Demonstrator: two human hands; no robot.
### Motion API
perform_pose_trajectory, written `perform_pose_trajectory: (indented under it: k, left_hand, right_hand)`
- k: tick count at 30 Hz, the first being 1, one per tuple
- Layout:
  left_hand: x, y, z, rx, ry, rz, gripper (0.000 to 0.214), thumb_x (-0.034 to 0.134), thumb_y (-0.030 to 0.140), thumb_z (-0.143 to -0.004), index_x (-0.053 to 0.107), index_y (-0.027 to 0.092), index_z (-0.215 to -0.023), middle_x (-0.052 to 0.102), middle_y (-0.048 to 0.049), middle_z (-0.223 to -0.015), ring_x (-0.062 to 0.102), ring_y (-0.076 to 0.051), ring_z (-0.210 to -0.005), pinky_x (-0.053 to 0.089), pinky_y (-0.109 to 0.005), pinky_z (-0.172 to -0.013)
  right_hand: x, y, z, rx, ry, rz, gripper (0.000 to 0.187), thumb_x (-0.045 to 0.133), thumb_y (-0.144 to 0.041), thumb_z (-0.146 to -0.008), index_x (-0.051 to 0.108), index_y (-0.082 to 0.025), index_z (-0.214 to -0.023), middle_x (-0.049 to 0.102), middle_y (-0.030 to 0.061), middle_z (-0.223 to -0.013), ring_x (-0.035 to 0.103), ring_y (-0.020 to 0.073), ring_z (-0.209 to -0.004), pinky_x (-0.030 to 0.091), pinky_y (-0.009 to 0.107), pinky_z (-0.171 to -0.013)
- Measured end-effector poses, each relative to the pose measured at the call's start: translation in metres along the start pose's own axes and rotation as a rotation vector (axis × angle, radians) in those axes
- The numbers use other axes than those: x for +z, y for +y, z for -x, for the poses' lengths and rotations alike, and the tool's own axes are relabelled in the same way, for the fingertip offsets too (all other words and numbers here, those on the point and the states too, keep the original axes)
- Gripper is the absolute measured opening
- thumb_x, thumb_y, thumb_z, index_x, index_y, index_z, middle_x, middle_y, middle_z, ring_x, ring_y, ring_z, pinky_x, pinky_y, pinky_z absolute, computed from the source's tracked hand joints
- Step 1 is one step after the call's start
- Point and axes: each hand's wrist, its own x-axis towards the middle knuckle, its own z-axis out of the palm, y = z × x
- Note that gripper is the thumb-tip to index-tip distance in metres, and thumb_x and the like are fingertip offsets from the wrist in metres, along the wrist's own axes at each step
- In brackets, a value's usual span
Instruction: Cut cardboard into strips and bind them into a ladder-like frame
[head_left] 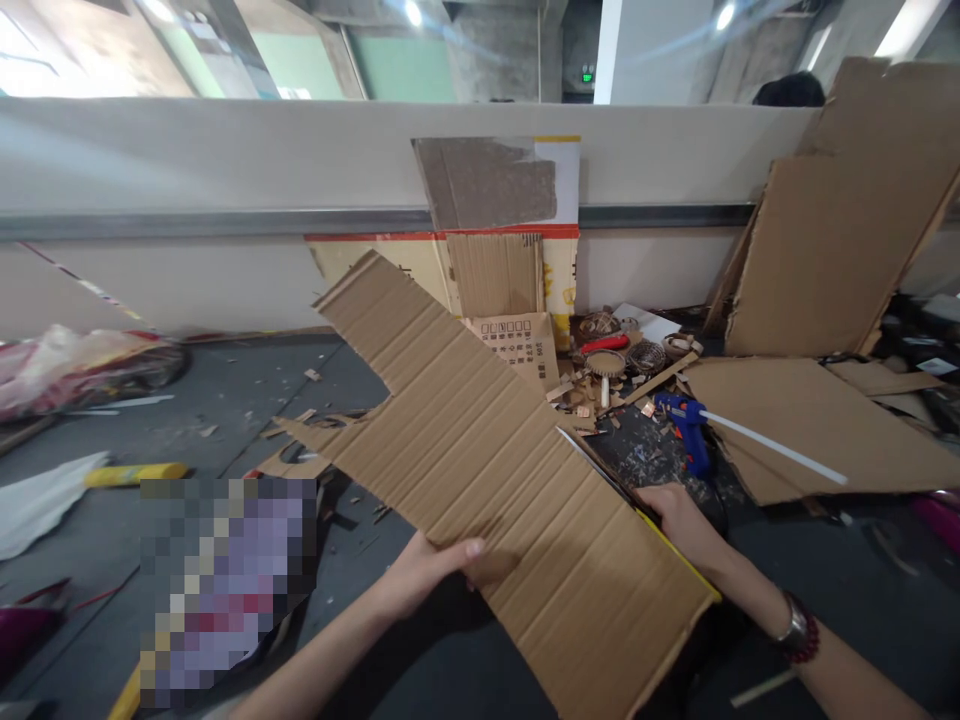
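Observation:
A long strip of corrugated cardboard (480, 450) slants from the upper left to the lower right in front of me. My left hand (431, 570) grips its near left edge, thumb on top. My right hand (679, 520) is closed on a yellow-handled utility knife (600, 470), whose blade lies along the strip's right edge. A watch and a bead bracelet sit on my right wrist.
A blue glue gun (690, 430) with a white stick lies on the dark floor to the right, among cardboard scraps and small round cardboard pieces (607, 362). Large cardboard sheets (825, 250) lean against the low wall. A yellow tube (135, 473) lies at the left.

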Motion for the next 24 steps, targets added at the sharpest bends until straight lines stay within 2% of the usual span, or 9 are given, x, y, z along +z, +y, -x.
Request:
perform_pose_trajectory:
  k: [3, 7, 12, 17, 24]
  left_hand:
    - [-0.004, 0.006, -0.006, 0.002, 0.091, 0.130, 0.046, 0.072, 0.049, -0.054, 0.054, 0.014, -0.078, 0.057, -0.0001, -0.062, 0.053, -0.013, -0.050, 0.042, -0.021, -0.035]
    - [-0.005, 0.009, -0.010, -0.049, 0.160, 0.039, 0.044, 0.072, 0.046, -0.056, 0.053, 0.012, -0.078, 0.056, 0.0001, -0.061, 0.049, -0.009, -0.044, 0.034, -0.016, -0.028]
    - [-0.001, 0.005, -0.005, -0.040, 0.095, -0.079, 0.041, 0.071, 0.046, -0.058, 0.054, 0.012, -0.073, 0.055, 0.0010, -0.058, 0.047, -0.008, -0.040, 0.035, -0.016, -0.027]
    - [0.008, 0.001, 0.004, -0.041, 0.016, -0.144, 0.039, 0.068, 0.048, -0.062, 0.056, 0.012, -0.072, 0.056, 0.0004, -0.057, 0.048, -0.008, -0.037, 0.037, -0.017, -0.028]
    - [0.020, 0.002, 0.014, 0.021, 0.035, -0.150, 0.035, 0.067, 0.046, -0.063, 0.057, 0.013, -0.072, 0.054, 0.0030, -0.057, 0.045, -0.005, -0.035, 0.038, -0.016, -0.028]
  right_hand:
    - [-0.004, -0.004, -0.001, 0.037, -0.029, -0.057, 0.023, 0.052, -0.029, -0.074, 0.058, -0.015, -0.058, 0.063, 0.0002, -0.060, 0.056, 0.0158, -0.060, 0.039, 0.021, -0.056]
    - [-0.012, -0.011, 0.000, 0.065, -0.051, -0.042, 0.020, 0.053, -0.030, -0.074, 0.061, -0.015, -0.061, 0.067, 0.0031, -0.066, 0.059, 0.0193, -0.064, 0.043, 0.024, -0.063]
    - [-0.022, -0.018, 0.003, 0.088, -0.115, -0.046, 0.019, 0.055, -0.033, -0.072, 0.065, -0.017, -0.070, 0.070, 0.0058, -0.076, 0.062, 0.0253, -0.075, 0.045, 0.028, -0.067]
    - [-0.028, -0.025, 0.007, 0.076, -0.137, -0.060, 0.019, 0.054, -0.033, -0.073, 0.065, -0.018, -0.073, 0.071, 0.0056, -0.080, 0.062, 0.0254, -0.074, 0.045, 0.029, -0.069]
    - [-0.025, -0.025, 0.010, 0.102, -0.110, 0.020, 0.018, 0.052, -0.030, -0.074, 0.064, -0.018, -0.069, 0.070, 0.0045, -0.075, 0.062, 0.0229, -0.072, 0.044, 0.026, -0.065]
